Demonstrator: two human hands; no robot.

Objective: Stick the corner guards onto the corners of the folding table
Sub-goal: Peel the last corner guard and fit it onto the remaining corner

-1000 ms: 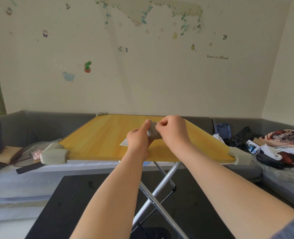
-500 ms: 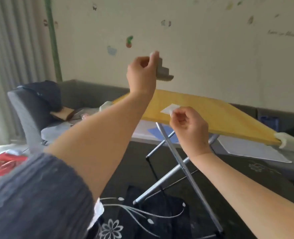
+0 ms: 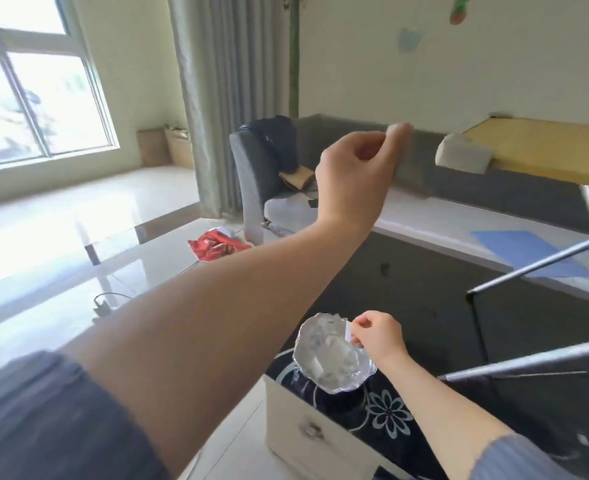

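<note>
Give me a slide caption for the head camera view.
Left hand holds a corner guard aloft; right hand drops backing paper into glass dish.

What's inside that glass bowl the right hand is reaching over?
The glass bowl holds at least one small white paper slip. The right hand pinches another white slip at its rim. Glare hides whatever else lies inside.

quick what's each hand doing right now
Left hand: grips a grey corner guard, raised.
Right hand: pinches a white backing strip over the glass dish.
</note>
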